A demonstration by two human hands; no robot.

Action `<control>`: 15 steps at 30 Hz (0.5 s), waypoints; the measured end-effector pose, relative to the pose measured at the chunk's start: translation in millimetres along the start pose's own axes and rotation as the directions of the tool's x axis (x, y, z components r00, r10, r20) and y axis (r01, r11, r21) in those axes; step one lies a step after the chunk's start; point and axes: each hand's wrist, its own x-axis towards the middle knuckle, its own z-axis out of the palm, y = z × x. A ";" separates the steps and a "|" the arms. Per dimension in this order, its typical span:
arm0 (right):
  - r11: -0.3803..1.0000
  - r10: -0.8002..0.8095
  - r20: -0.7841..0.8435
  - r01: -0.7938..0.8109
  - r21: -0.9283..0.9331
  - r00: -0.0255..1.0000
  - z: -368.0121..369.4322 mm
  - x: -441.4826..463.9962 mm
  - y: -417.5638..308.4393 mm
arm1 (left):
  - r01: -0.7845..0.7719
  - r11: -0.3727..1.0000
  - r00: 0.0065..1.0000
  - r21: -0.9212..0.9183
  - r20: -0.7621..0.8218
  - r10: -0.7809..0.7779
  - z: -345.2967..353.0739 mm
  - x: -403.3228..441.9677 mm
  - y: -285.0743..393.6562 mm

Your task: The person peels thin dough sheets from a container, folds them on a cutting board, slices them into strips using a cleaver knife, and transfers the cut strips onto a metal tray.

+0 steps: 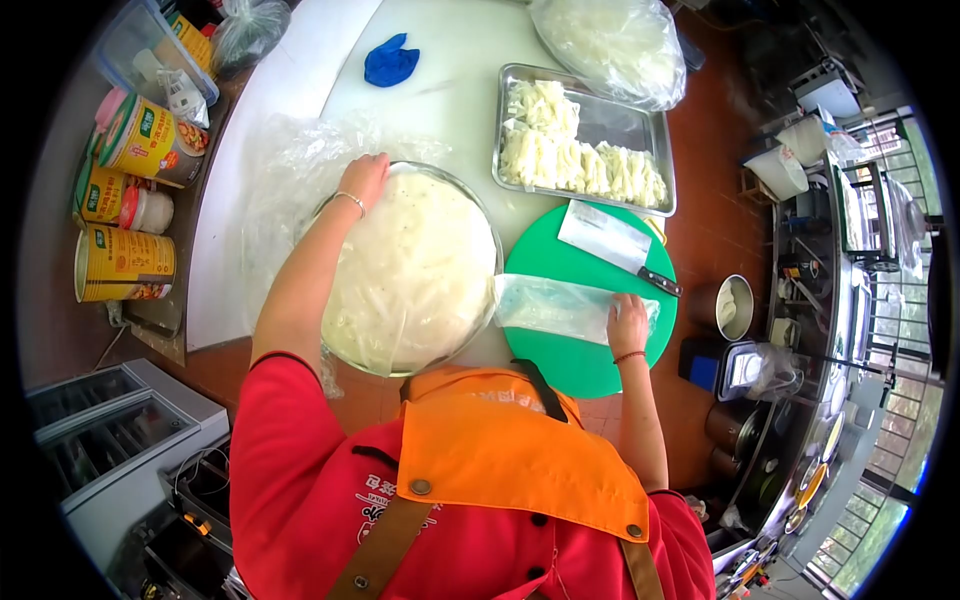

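A large round metal basin holds a broad pale mass of dough, with clear plastic film bunched along its left side and partly over it. At the basin's far rim, my left hand has its fingers curled on the edge of this film. To the right, my right hand pinches the end of a flat clear plastic bag. That bag lies across a round green cutting board. Just beyond it on the board rests a cleaver, its dark handle pointing right.
A metal tray with pale strips stands beyond the board. Behind it is a filled plastic bag. A crumpled blue item lies on the far table. Yellow cans line the left shelf; a pot stands right.
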 end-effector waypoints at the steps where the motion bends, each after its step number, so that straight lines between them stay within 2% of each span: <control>1: 1.000 0.000 0.004 0.000 0.003 1.000 -0.2 0.2 -0.8 | -0.019 1.000 0.999 -0.009 -0.031 0.018 -0.7 -2.1 0.9; 3: 1.000 -0.019 -0.011 0.020 0.019 1.000 -1.5 1.4 -4.2 | -0.059 0.998 0.994 -0.026 -0.095 0.056 -6.1 -6.1 5.3; 6: 0.993 -0.021 -0.021 0.023 0.112 1.000 1.3 7.9 -16.3 | 0.028 1.000 0.999 -0.014 0.047 -0.027 -14.1 -26.0 24.8; 10: 0.923 -0.053 0.087 0.016 0.385 0.995 8.0 28.0 -70.8 | -0.163 0.984 0.985 -0.069 -0.074 0.158 -11.8 -68.8 51.2; 12: 0.710 -0.064 0.260 -0.139 0.690 0.964 36.9 35.4 -99.8 | -0.214 0.971 0.973 -0.102 -0.107 0.203 -15.0 -94.1 73.3; 13: 0.546 -0.102 0.443 -0.322 0.773 0.891 37.4 41.0 -126.3 | -0.251 0.961 0.964 -0.114 -0.116 0.238 -17.5 -107.2 84.6; 14: 0.329 -0.170 0.578 -0.507 0.797 0.798 45.4 45.5 -150.0 | -0.288 0.950 0.954 -0.125 -0.126 0.273 -20.5 -120.4 96.4; 15: 0.239 -0.184 0.686 -0.645 0.726 0.704 45.3 50.1 -176.9 | -0.323 0.937 0.942 -0.135 -0.138 0.305 -21.8 -132.2 107.5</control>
